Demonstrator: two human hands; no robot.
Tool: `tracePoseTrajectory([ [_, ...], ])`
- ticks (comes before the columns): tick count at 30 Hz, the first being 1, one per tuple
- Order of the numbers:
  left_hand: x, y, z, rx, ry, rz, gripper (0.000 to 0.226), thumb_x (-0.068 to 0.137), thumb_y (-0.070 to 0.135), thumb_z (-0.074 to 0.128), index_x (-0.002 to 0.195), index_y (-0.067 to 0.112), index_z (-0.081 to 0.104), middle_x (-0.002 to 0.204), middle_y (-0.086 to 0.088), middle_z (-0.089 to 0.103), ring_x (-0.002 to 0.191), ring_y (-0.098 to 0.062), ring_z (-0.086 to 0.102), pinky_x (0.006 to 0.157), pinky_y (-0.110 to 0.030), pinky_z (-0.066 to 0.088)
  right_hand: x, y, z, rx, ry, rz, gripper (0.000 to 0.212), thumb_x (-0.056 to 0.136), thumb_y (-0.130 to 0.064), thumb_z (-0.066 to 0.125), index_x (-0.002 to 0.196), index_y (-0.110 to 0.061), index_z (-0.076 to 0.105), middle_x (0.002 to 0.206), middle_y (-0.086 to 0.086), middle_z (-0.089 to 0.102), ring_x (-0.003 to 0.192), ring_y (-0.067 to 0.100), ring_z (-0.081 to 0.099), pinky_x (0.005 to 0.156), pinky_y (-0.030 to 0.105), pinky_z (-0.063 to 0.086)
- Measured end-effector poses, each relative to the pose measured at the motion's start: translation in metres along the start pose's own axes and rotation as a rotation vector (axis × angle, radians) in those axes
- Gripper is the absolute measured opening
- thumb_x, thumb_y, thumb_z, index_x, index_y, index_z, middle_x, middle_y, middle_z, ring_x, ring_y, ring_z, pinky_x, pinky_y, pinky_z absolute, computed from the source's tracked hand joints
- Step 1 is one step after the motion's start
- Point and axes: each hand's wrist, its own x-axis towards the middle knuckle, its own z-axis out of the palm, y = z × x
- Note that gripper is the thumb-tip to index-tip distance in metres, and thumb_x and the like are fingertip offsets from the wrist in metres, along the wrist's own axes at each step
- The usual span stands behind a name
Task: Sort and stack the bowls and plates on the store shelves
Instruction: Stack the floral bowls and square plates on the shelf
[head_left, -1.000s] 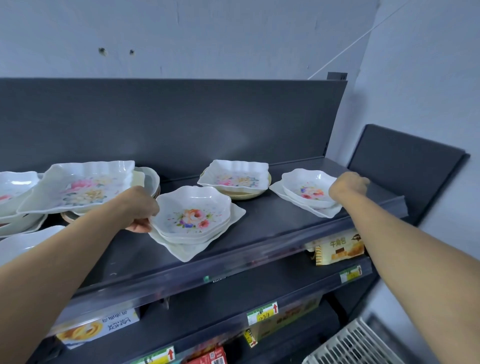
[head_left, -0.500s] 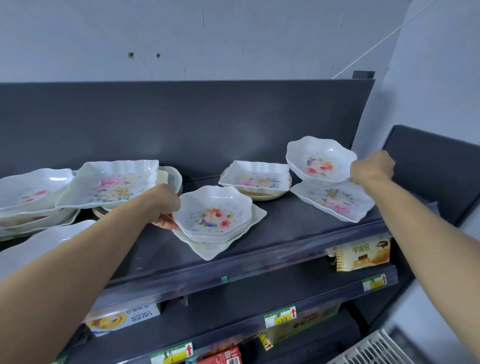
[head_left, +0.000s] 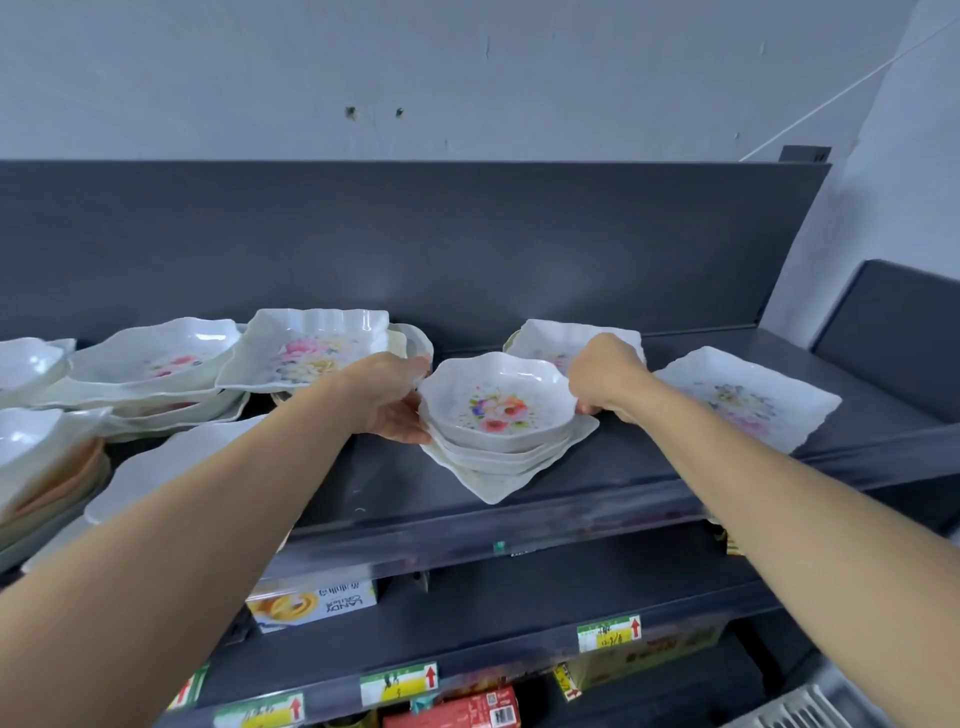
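A white floral bowl (head_left: 496, 402) tops a stack of like bowls (head_left: 493, 457) resting on a square white plate (head_left: 493, 488) mid-shelf. My left hand (head_left: 387, 397) grips the stack's left rim. My right hand (head_left: 605, 376) holds the top bowl's right rim. A square floral plate (head_left: 745, 400) lies flat on the shelf to the right. Behind my right hand sits another square dish (head_left: 550, 338) on a yellowish plate. A large square floral plate (head_left: 311, 348) stands on a pile behind my left hand.
More white dishes and stacks (head_left: 150, 364) crowd the left of the dark grey shelf (head_left: 649, 457). A pale plate (head_left: 171, 467) lies under my left forearm. Lower shelves hold snack boxes (head_left: 311, 603) and price tags. A white basket (head_left: 800, 709) shows at bottom right.
My right hand carried the floral bowl from above the right plate leftward and set it on the middle stack. The left hand stayed on the stack's left rim.
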Motion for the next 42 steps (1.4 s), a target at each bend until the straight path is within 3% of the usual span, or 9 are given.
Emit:
tracePoseTrajectory([
  [4,0.004,-0.004,0.000,0.114,-0.013,0.020,0.018,0.096,0.010,0.055,0.105,-0.006,0.056,0.078,-0.014,0.061,0.066,-0.026,0.063,0.074,-0.038,0.058,-0.001,0.003,0.006,-0.022,0.013,0.059,0.030,0.074,0.004,0.053,0.054,-0.012,0.037,0.030,0.000,0.041,0.039,0.018,0.040,0.038,0.015,0.027],
  [12,0.001,-0.001,0.008,0.191,-0.041,-0.012,0.011,0.098,0.001,0.046,0.104,-0.005,0.052,0.087,-0.017,0.062,0.068,-0.025,0.064,0.057,-0.030,0.058,-0.012,0.003,0.011,0.197,-0.185,0.094,0.015,0.091,-0.003,0.051,0.077,-0.006,0.049,0.072,0.008,0.052,0.056,0.019,0.053,0.053,0.028,0.054],
  [20,0.000,-0.003,0.011,0.148,-0.005,0.016,0.012,0.099,-0.002,0.038,0.100,-0.005,0.050,0.079,-0.015,0.058,0.066,-0.025,0.061,0.070,-0.035,0.056,-0.012,-0.008,0.013,0.036,-0.332,0.142,0.028,0.093,-0.001,0.031,0.104,0.003,0.056,0.077,0.017,0.059,0.052,0.022,0.056,0.032,0.015,0.043],
  [23,0.001,-0.005,0.010,0.141,0.025,0.032,0.020,0.097,-0.005,0.037,0.083,-0.003,0.051,0.076,-0.015,0.059,0.063,-0.024,0.061,0.068,-0.034,0.057,-0.012,-0.009,0.014,0.019,-0.325,0.142,0.032,0.092,-0.001,0.031,0.110,0.004,0.056,0.080,0.018,0.060,0.051,0.021,0.056,0.030,0.015,0.039],
  [25,0.000,-0.006,0.008,0.140,0.020,0.030,0.019,0.099,0.000,0.040,0.085,-0.004,0.052,0.076,-0.014,0.060,0.062,-0.023,0.061,0.060,-0.030,0.058,-0.012,-0.008,0.014,0.031,-0.346,0.147,0.031,0.092,-0.001,0.031,0.112,0.001,0.055,0.076,0.014,0.058,0.050,0.018,0.054,0.030,0.014,0.035],
  [28,-0.003,-0.006,0.007,0.134,0.019,0.028,0.016,0.101,0.009,0.042,0.102,-0.004,0.052,0.077,-0.014,0.060,0.063,-0.022,0.061,0.049,-0.025,0.056,-0.014,-0.009,0.013,0.043,-0.320,0.152,0.020,0.092,-0.002,0.033,0.096,-0.002,0.053,0.068,0.009,0.053,0.047,0.014,0.048,0.031,0.014,0.029],
  [33,-0.005,-0.008,0.001,0.116,0.056,0.061,0.022,0.101,0.009,0.042,0.112,-0.005,0.054,0.089,-0.017,0.065,0.064,-0.023,0.063,0.054,-0.028,0.058,-0.016,-0.015,0.013,0.015,-0.266,0.110,0.020,0.089,-0.002,0.035,0.075,-0.006,0.049,0.060,0.008,0.049,0.045,0.014,0.042,0.037,0.018,0.026],
  [38,-0.012,-0.001,-0.017,0.002,0.150,0.116,0.019,0.098,0.012,0.046,0.089,-0.002,0.056,0.078,-0.016,0.061,0.062,-0.024,0.062,0.062,-0.032,0.058,-0.016,-0.034,0.001,0.000,-0.222,0.044,0.023,0.085,0.000,0.036,0.069,-0.004,0.051,0.057,0.010,0.050,0.046,0.018,0.039,0.040,0.021,0.025],
  [42,-0.018,0.001,-0.047,-0.072,0.228,0.162,0.026,0.098,0.022,0.049,0.096,-0.003,0.058,0.079,-0.015,0.062,0.062,-0.024,0.062,0.063,-0.029,0.058,-0.013,-0.052,-0.001,0.082,-0.172,-0.002,0.022,0.086,0.001,0.035,0.068,-0.007,0.045,0.057,0.009,0.047,0.047,0.018,0.038,0.037,0.018,0.022],
])
